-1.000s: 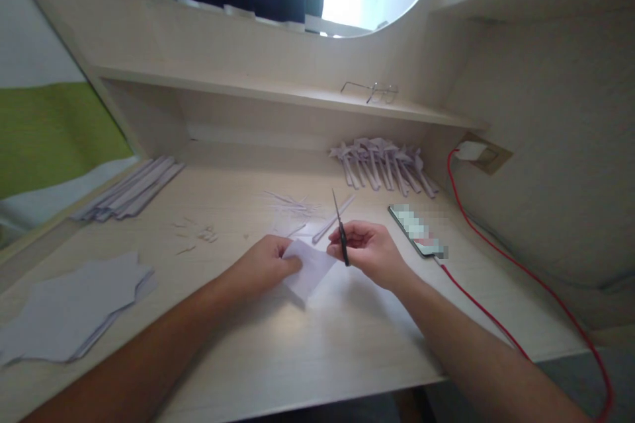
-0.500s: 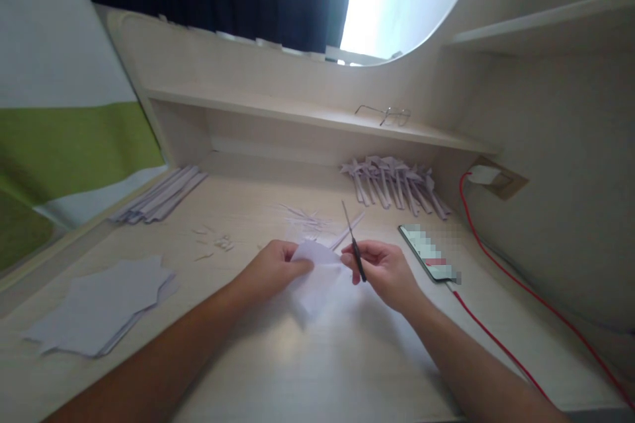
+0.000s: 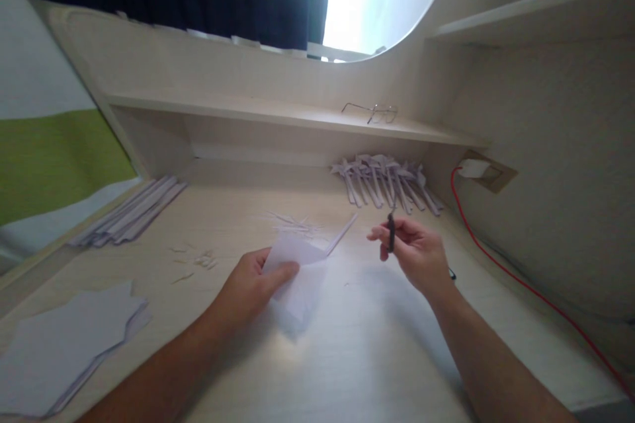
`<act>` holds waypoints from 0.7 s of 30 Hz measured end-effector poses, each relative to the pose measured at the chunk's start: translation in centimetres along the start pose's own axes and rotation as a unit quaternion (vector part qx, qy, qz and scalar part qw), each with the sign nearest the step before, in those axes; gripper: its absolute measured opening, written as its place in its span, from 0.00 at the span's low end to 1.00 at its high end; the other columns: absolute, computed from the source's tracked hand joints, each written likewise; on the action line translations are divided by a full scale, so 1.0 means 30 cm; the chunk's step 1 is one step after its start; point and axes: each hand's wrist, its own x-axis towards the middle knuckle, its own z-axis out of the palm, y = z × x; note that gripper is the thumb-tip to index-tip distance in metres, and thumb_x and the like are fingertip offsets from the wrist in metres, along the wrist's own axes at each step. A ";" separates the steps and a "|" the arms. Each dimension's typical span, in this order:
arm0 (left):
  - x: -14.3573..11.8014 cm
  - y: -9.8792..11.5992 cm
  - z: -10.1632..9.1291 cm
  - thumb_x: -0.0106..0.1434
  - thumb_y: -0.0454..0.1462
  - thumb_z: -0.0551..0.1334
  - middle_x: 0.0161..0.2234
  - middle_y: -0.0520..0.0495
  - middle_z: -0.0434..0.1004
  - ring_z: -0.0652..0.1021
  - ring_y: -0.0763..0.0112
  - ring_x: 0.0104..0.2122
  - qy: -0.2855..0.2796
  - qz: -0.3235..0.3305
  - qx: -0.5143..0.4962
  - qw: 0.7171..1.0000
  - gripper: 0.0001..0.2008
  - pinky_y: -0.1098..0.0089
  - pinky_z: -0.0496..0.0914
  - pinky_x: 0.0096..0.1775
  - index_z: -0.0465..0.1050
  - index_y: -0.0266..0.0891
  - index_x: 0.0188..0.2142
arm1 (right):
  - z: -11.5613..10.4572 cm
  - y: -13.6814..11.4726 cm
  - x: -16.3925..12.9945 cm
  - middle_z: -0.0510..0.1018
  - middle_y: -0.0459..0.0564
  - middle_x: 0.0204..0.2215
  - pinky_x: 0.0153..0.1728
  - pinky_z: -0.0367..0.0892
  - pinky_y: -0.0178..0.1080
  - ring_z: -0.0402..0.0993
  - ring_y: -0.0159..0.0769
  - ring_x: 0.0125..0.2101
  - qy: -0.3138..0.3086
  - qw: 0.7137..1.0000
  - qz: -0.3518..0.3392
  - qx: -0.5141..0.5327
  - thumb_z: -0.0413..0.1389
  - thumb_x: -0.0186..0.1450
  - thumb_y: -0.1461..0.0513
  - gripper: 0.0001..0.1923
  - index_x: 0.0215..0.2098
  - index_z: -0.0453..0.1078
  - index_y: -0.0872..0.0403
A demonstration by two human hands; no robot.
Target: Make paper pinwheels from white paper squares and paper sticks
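- Left hand (image 3: 253, 281) still pinching paper (image 3: 297, 271) just above desk (image 3: 347, 357), fingers closed on it.
- Right hand (image 3: 414, 251) now pulled away rightward, apart from paper, fingers closed on scissors (image 3: 391, 232); cut seemingly finished.
- Phone now hidden behind right hand.
- Folded pieces (image 3: 387, 178) at back.

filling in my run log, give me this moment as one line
left hand: holds paper sheet | right hand: holds scissors, away from sheet | desk: paper strips, folded pieces
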 end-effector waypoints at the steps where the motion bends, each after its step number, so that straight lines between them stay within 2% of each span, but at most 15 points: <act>1: -0.003 0.002 0.000 0.55 0.48 0.67 0.24 0.49 0.75 0.72 0.70 0.22 -0.002 -0.001 -0.002 1.000 0.17 0.72 0.63 0.25 0.77 0.34 0.31 | -0.010 -0.016 -0.001 0.82 0.50 0.26 0.22 0.67 0.34 0.72 0.31 0.20 0.040 0.999 -0.008 0.002 0.68 0.60 0.53 0.15 0.34 0.77 0.56; 2: -0.006 0.005 0.000 0.55 0.49 0.67 0.24 0.49 0.75 0.72 0.70 0.22 -0.006 -0.002 -0.003 1.000 0.18 0.72 0.63 0.25 0.77 0.34 0.31 | -0.018 -0.029 -0.003 0.82 0.49 0.25 0.22 0.67 0.34 0.72 0.31 0.20 0.062 0.998 -0.008 -0.007 0.68 0.59 0.53 0.15 0.35 0.78 0.56; 3: -0.009 0.008 0.000 0.55 0.49 0.67 0.24 0.49 0.75 0.72 0.70 0.22 -0.010 -0.003 -0.004 1.000 0.18 0.72 0.63 0.25 0.77 0.34 0.31 | -0.025 -0.036 -0.006 0.81 0.49 0.25 0.23 0.67 0.35 0.72 0.32 0.20 0.053 0.998 0.003 -0.025 0.68 0.58 0.53 0.15 0.36 0.78 0.56; 5: -0.015 0.015 -0.001 0.55 0.49 0.67 0.24 0.50 0.75 0.72 0.71 0.22 -0.013 -0.003 -0.006 1.000 0.18 0.72 0.63 0.25 0.77 0.34 0.30 | -0.033 -0.036 -0.017 0.81 0.49 0.25 0.22 0.65 0.34 0.72 0.33 0.21 -0.055 0.993 0.053 -0.092 0.66 0.60 0.54 0.12 0.35 0.79 0.56; 6: -0.017 0.018 -0.001 0.55 0.49 0.67 0.23 0.50 0.74 0.72 0.71 0.22 -0.013 -0.001 -0.006 1.000 0.18 0.72 0.63 0.25 0.77 0.35 0.30 | -0.034 -0.029 -0.024 0.80 0.48 0.24 0.21 0.63 0.34 0.72 0.33 0.21 -0.131 0.978 0.083 -0.143 0.64 0.61 0.55 0.11 0.32 0.79 0.56; 8: -0.021 0.024 -0.003 0.55 0.49 0.68 0.23 0.51 0.74 0.71 0.71 0.22 -0.011 0.003 -0.008 1.000 0.17 0.72 0.63 0.25 0.76 0.35 0.29 | -0.034 -0.010 -0.039 0.77 0.48 0.20 0.20 0.58 0.34 0.69 0.32 0.20 -0.259 0.925 0.126 -0.246 0.61 0.63 0.55 0.13 0.27 0.76 0.55; 10: -0.021 0.025 -0.005 0.55 0.48 0.68 0.23 0.50 0.74 0.71 0.71 0.22 -0.015 0.004 -0.016 1.000 0.17 0.72 0.63 0.25 0.76 0.35 0.29 | -0.035 0.006 -0.052 0.76 0.47 0.19 0.20 0.55 0.33 0.68 0.32 0.20 -0.313 0.887 0.141 -0.309 0.61 0.64 0.54 0.14 0.26 0.74 0.55; 15: -0.015 0.008 0.004 0.55 0.49 0.67 0.23 0.50 0.72 0.70 0.72 0.21 -0.036 -0.007 -0.035 0.999 0.17 0.72 0.61 0.25 0.75 0.35 0.29 | -0.042 0.015 -0.060 0.79 0.49 0.25 0.20 0.56 0.34 0.71 0.34 0.21 -0.292 0.884 0.153 -0.331 0.61 0.63 0.53 0.12 0.30 0.70 0.53; 17: -0.013 -0.002 0.014 0.56 0.50 0.66 0.22 0.51 0.71 0.69 0.73 0.20 -0.051 -0.006 -0.040 0.998 0.18 0.72 0.60 0.24 0.74 0.35 0.28 | -0.041 0.018 -0.057 0.80 0.49 0.25 0.21 0.57 0.34 0.72 0.34 0.20 -0.306 0.881 0.156 -0.327 0.59 0.64 0.53 0.11 0.31 0.69 0.52; 21: -0.011 -0.018 0.029 0.57 0.50 0.64 0.21 0.52 0.68 0.67 0.74 0.20 -0.066 0.001 -0.054 0.996 0.18 0.72 0.58 0.24 0.73 0.35 0.27 | -0.035 0.039 -0.037 0.79 0.49 0.22 0.22 0.56 0.35 0.72 0.35 0.19 -0.313 0.854 0.165 -0.381 0.55 0.66 0.56 0.10 0.31 0.68 0.52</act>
